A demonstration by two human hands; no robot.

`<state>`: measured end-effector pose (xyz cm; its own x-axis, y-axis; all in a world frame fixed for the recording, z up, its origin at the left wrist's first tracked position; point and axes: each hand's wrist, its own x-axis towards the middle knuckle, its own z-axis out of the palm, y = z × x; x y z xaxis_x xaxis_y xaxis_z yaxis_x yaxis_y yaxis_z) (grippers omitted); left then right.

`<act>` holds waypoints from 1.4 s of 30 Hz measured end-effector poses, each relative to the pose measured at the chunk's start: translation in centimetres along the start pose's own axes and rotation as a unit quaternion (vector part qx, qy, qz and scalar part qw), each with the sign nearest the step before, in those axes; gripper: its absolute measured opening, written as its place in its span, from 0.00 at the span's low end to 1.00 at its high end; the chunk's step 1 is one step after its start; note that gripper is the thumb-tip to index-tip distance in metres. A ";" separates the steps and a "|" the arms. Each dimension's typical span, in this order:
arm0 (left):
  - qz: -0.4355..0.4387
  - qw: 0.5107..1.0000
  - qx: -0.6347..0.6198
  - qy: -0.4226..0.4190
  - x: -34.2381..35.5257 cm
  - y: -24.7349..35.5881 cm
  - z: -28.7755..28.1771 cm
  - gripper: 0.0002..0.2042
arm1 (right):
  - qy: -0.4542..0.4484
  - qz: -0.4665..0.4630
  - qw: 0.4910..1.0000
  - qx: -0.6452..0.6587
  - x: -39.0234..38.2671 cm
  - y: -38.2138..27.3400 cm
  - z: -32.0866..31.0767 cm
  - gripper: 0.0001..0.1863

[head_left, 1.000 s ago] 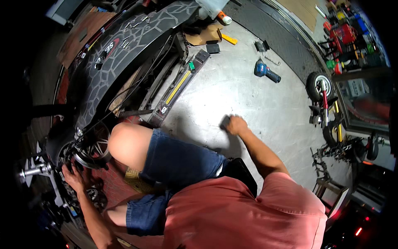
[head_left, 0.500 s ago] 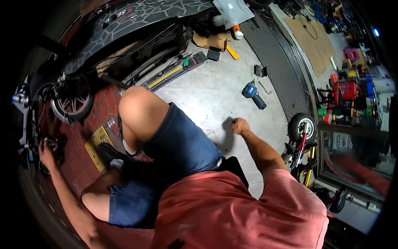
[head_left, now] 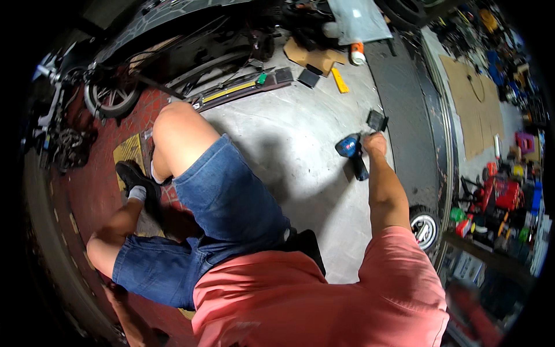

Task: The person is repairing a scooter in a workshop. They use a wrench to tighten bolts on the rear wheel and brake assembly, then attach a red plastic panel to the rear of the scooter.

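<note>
My right hand [head_left: 374, 144] reaches down to the pale floor, its fingers curled. It sits right beside a blue and black cordless drill [head_left: 350, 147], which lies on its side. What the fingers hold, if anything, is hidden. Just beyond the hand is a small black bracket-like piece [head_left: 378, 120]. My left hand [head_left: 111, 289] hangs low at the left, close to my bent left knee. It is dark and partly covered by the leg, so its fingers cannot be made out.
A long dark rail with a yellow strip [head_left: 237, 90] lies ahead. Past it are cardboard [head_left: 312, 56], a yellow piece [head_left: 340, 81] and an orange-and-white bottle [head_left: 358, 53]. A scooter wheel [head_left: 111, 99] stands far left. Tools crowd the right, near a small wheel [head_left: 425, 229].
My right hand has moved forward and right, to where a wrench lay beside the drill. My left hand has pulled back from the parts at the left. The view has shifted.
</note>
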<state>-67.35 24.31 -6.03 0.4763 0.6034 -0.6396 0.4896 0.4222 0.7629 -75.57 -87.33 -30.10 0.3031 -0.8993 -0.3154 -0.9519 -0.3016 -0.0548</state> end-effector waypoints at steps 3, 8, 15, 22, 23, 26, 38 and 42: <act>-0.125 0.990 -0.035 0.054 -6.0 -10.0 -4.7 0.19 | 0.038 -0.014 0.999 -0.028 3.0 0.5 0.1 0.22; -0.020 0.974 0.080 -0.213 -12.7 -6.7 -17.9 0.14 | -0.068 -0.046 0.996 -0.032 6.3 1.8 6.2 0.27; -0.011 0.981 0.136 0.138 -14.2 -8.5 -8.6 0.06 | -0.021 0.066 0.997 0.043 8.8 0.3 2.9 0.25; 0.086 0.959 0.232 0.141 -15.5 -2.7 -0.9 0.08 | -0.170 0.160 0.808 0.542 12.0 2.1 4.1 0.07; 0.096 0.957 0.234 0.144 -14.5 -0.5 0.0 0.08 | -0.255 0.223 0.719 0.607 11.3 1.9 2.6 0.10; 0.145 0.970 0.185 0.053 -11.9 3.3 6.3 0.09 | -0.309 0.214 0.665 0.645 10.0 4.6 -0.1 0.09; 0.233 0.947 0.093 -0.201 -6.9 14.3 36.3 0.12 | -0.352 0.012 0.707 0.613 -13.0 -4.6 -6.1 0.03; 0.233 0.927 0.107 -0.273 -6.4 15.0 45.2 0.12 | -0.303 -0.168 0.717 0.605 -19.9 -15.9 -10.2 0.07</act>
<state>-30.08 -3.85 5.24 0.9430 0.2288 -0.2417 0.2429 0.0231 0.9698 -66.02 -67.83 -13.30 0.7978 -0.4272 -0.4254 -0.2846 0.3553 -0.8904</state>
